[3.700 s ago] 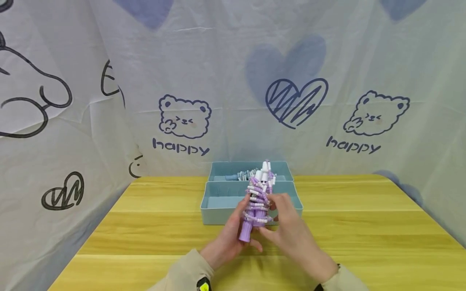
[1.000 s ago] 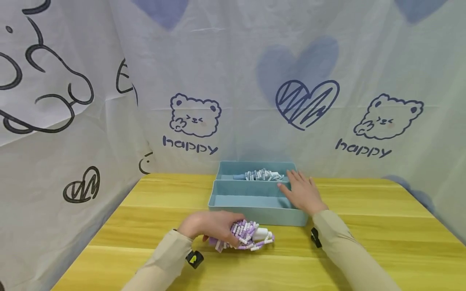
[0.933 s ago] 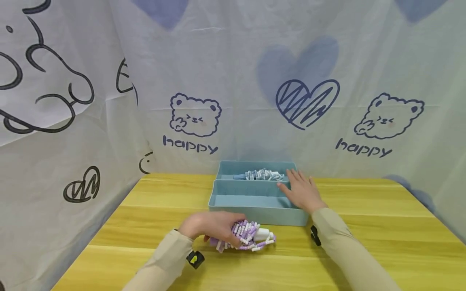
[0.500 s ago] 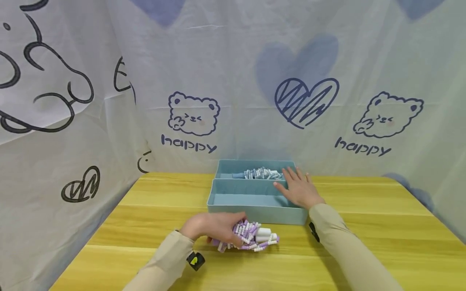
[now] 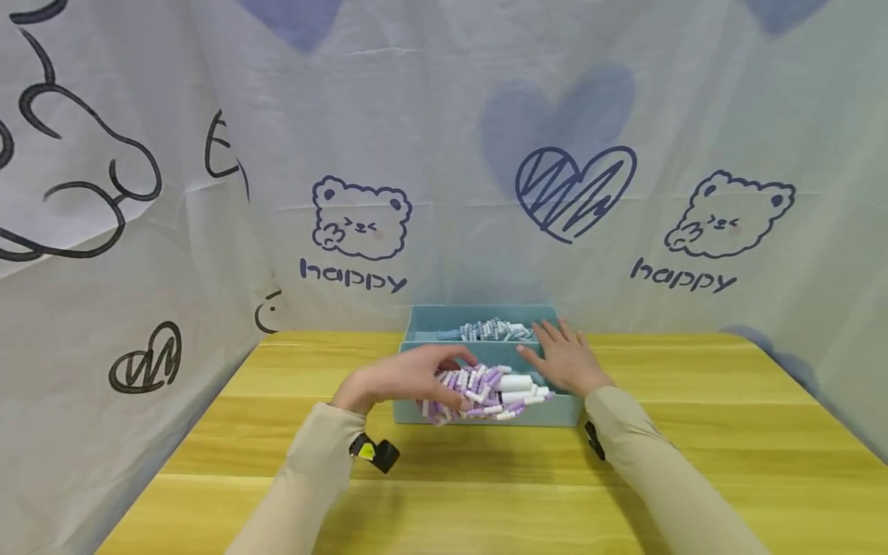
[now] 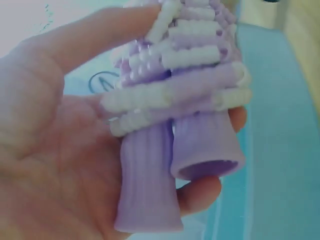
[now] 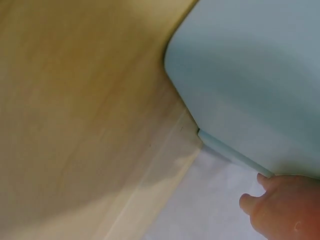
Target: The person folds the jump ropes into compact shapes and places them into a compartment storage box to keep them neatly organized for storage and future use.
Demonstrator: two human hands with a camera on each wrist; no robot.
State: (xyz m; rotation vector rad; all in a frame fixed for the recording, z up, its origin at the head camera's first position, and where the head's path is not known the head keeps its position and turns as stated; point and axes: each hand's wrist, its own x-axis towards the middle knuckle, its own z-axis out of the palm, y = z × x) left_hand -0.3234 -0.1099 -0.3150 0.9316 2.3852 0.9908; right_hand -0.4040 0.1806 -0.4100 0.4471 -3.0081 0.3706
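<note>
My left hand (image 5: 409, 378) grips a bundled purple-and-white beaded jump rope (image 5: 479, 391), thumb and fingers curled round its coils. In the left wrist view, the flared purple handle ends (image 6: 150, 185) stick out by the palm. The rope is held in front of and partly over the near compartment of a light blue box (image 5: 555, 415), hiding much of it. My right hand (image 5: 570, 362) lies on the box's right rim with its fingers spread. A blue-and-white beaded jump rope (image 5: 489, 331) lies in the far compartment.
The box stands at the back of a yellow wood-grain table (image 5: 472, 509). Behind it hangs a white cloth (image 5: 458, 154) printed with hearts and bears. A side wall of the same cloth rises on the left.
Earlier, both hands held the purple rope upright; then the right hand went to the box's rim. Within the last half second, the left hand has lifted the rope from the table toward the box.
</note>
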